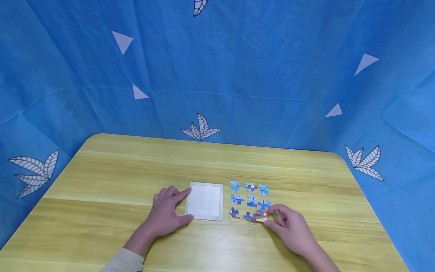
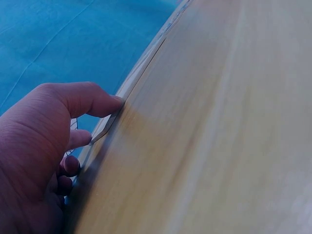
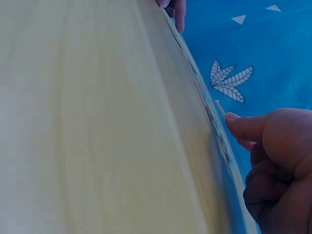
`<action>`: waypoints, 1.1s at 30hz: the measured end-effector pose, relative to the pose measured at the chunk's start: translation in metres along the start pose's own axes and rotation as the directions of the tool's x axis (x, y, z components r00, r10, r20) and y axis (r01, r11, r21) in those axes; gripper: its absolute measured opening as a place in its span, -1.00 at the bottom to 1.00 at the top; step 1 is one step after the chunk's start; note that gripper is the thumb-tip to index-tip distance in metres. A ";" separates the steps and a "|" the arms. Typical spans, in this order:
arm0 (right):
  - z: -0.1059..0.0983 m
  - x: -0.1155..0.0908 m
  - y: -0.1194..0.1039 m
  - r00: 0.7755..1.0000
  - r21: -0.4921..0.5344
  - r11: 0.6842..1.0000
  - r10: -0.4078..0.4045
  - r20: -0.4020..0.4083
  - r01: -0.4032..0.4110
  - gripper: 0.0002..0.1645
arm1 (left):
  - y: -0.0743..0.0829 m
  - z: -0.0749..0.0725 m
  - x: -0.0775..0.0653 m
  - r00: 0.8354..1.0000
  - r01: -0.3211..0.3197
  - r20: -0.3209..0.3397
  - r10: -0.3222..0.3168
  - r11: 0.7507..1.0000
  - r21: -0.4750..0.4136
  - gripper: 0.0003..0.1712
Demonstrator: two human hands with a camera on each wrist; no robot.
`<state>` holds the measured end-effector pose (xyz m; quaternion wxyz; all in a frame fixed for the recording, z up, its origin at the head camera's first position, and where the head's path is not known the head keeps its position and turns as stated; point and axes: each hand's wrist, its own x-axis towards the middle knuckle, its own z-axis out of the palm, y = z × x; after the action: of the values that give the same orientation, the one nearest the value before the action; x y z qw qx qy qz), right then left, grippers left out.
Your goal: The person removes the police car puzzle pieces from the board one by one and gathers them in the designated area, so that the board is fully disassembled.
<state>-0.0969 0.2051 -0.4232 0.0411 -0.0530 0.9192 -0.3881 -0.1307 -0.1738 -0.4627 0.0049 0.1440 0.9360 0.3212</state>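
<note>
A shallow white square puzzle tray (image 1: 221, 202) lies flat on the table. My left hand (image 1: 166, 213) rests at its left side, thumb and index finger spread apart and touching the rim. To the tray's right are several loose jigsaw pieces (image 1: 251, 200) in rough rows, printed in blue with bits of red and yellow. Between thumb and index finger my right hand (image 1: 289, 226) pinches one jigsaw piece (image 1: 262, 215) with a red round mark, at the lower right of the group. Seen edge-on in the right wrist view, that piece (image 3: 220, 108) is tilted up above the tabletop.
The wooden table (image 1: 136, 170) has rounded far corners. Behind it and along both sides hangs a blue curtain (image 1: 217, 68) with white leaf and triangle prints.
</note>
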 end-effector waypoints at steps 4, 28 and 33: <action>-0.003 -0.003 0.006 1.000 -0.006 1.000 -0.009 -0.005 0.009 -0.72 | 0.000 0.001 0.000 1.000 -0.001 -0.005 0.001 1.000 0.001 -0.06; -0.008 -0.008 0.015 1.000 -0.058 0.998 0.009 0.020 -0.008 -0.76 | 0.001 0.002 0.000 1.000 -0.002 -0.017 0.002 1.000 0.004 -0.07; -0.006 -0.007 0.017 1.000 -0.058 0.998 0.004 0.010 -0.004 -0.74 | 0.002 0.001 -0.001 1.000 0.008 -0.004 -0.008 1.000 0.010 -0.07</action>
<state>-0.0919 0.2222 -0.4305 0.0450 -0.0542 0.9299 -0.3609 -0.1294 -0.1718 -0.4628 0.0037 0.1400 0.9382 0.3165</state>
